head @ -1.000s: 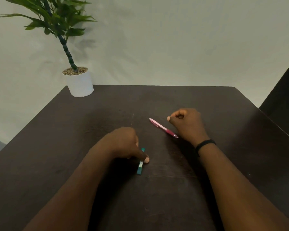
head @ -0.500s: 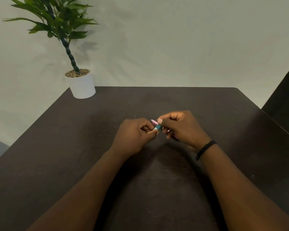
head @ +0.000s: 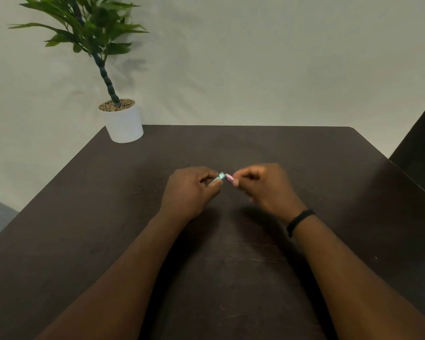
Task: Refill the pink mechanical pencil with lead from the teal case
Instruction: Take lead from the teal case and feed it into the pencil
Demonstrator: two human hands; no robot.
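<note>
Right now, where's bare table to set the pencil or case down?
Bare: the right side of the table beyond the right hand; the strip between the white plant pot and the left hand. Crowded: centre, where teal case meets pink pencil.

Pot (head: 124, 123) far-left; table (head: 304, 168) else open.

Left hand (head: 190, 192) grips teal case (head: 218, 179); right hand (head: 268, 186) grips pink pencil (head: 231, 179).
</note>
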